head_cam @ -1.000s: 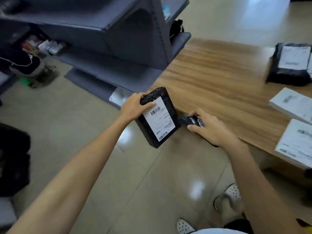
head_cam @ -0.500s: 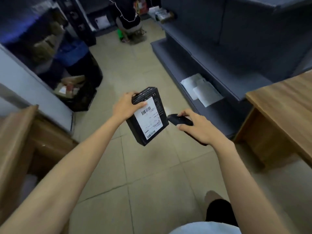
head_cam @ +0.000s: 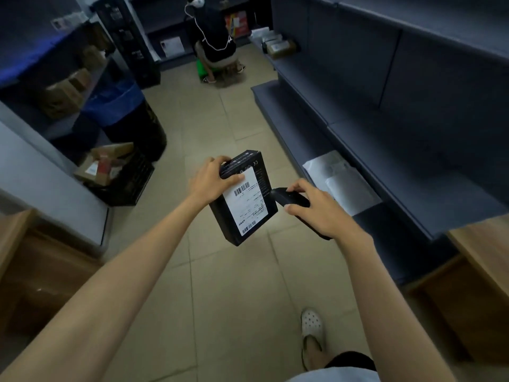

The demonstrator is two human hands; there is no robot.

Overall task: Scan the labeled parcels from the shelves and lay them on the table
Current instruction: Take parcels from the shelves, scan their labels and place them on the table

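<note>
The parcel (head_cam: 246, 208) is showing matte black, its label (head_cam: 239, 188) glaring white with black barcode stripes. The scanner (head_cam: 286, 198) is looking black too. The shelves (head_cam: 371, 119) are reading dark slate-blue, the floor (head_cam: 225, 285) beige in square tiles, the mailers (head_cam: 341, 180) white, the counter (head_cam: 484, 244) pale wood-grain, and the shoe (head_cam: 311, 323) white with dotted holes.

White label (head_cam: 246, 201) on black box (head_cam: 227, 221), two barcodes, print unreadable, CE mark (head_cam: 255, 163) on box end.

1 blk box (head_cam: 243, 199), 1 scanner (head_cam: 289, 198), 2 white mailers (head_cam: 340, 181).
</note>
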